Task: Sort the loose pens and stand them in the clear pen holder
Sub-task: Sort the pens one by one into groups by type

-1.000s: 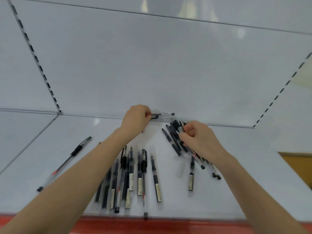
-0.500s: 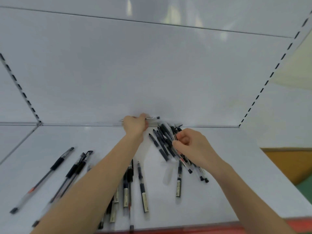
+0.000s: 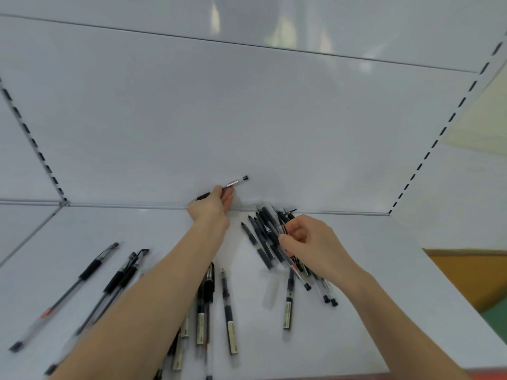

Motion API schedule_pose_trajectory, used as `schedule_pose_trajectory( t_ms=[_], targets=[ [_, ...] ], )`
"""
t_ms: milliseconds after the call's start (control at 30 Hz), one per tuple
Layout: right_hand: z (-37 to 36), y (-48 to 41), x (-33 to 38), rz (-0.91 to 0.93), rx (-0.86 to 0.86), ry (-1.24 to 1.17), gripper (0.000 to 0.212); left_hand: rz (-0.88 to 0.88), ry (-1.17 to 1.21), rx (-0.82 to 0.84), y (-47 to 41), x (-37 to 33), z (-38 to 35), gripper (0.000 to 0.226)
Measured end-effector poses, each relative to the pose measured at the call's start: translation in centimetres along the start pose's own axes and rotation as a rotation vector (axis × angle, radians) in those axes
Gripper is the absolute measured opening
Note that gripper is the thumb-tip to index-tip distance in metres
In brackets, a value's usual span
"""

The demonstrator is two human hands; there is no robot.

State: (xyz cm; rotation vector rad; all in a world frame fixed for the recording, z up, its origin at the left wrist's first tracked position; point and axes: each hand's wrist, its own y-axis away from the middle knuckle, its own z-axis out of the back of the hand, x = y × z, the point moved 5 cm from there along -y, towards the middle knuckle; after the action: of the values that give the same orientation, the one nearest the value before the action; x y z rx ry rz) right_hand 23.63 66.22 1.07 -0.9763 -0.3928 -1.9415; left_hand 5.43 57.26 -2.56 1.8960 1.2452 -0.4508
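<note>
My left hand (image 3: 212,205) pinches a single clear pen (image 3: 235,182) with a black end cap, held tilted up near the shelf's back wall. A fanned bundle of several black pens (image 3: 263,231) is gripped in my right hand (image 3: 310,242) above the white shelf (image 3: 365,311). More loose pens lie on the shelf: a row of several labelled pens (image 3: 229,311) below my left forearm, one pen (image 3: 288,303) under my right hand, and three black-grip pens (image 3: 90,270) at the left. No clear pen holder is in view.
The shelf has a white back wall (image 3: 247,119) and slotted uprights (image 3: 35,144) at both sides. Its red front edge (image 3: 356,375) runs along the bottom. An orange and green floor (image 3: 477,286) shows at the right.
My left hand has lifted its pen off the back edge and tilted it upward. The view has shifted, so the pens at the left show more. My right hand keeps its bundle.
</note>
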Motion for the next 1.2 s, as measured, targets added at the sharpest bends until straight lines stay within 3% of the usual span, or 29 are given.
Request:
schedule_pose_trajectory(
  t_ms=[167,267,400,633,733,900,1200],
  targets=[
    [0.6,-0.1,0.2,0.019,-0.043,-0.087,0.01,0.03,-0.078,0.097,1.0,-0.2,0.2,0.006],
    [1.1,-0.4,1.0,0.059,-0.088,-0.21,0.011,-0.034,-0.214,0.206,2.7,-1.4,0.1,0.031],
    [2.1,-0.7,3.0,0.143,-0.148,-0.423,0.017,-0.132,-0.392,0.375,5.9,-3.8,0.0,0.034],
    [3.7,-1.0,6.6,0.285,-0.191,-0.519,0.024,-0.627,-0.913,0.618,11.0,-7.9,2.3,0.029],
    [4.0,-0.8,7.8,0.34,-0.202,-0.497,0.021,-0.802,-1.067,0.638,12.2,-8.4,3.3,0.036],
    [3.3,-0.2,9.2,0.395,-0.107,-0.449,0.025,-0.869,-1.176,0.615,12.3,-8.2,4.6,0.027],
    [1.5,0.7,10.2,0.441,0.024,-0.325,0.028,-0.968,-1.22,0.668,13.4,-8.1,4.4,0.029]
  ],
)
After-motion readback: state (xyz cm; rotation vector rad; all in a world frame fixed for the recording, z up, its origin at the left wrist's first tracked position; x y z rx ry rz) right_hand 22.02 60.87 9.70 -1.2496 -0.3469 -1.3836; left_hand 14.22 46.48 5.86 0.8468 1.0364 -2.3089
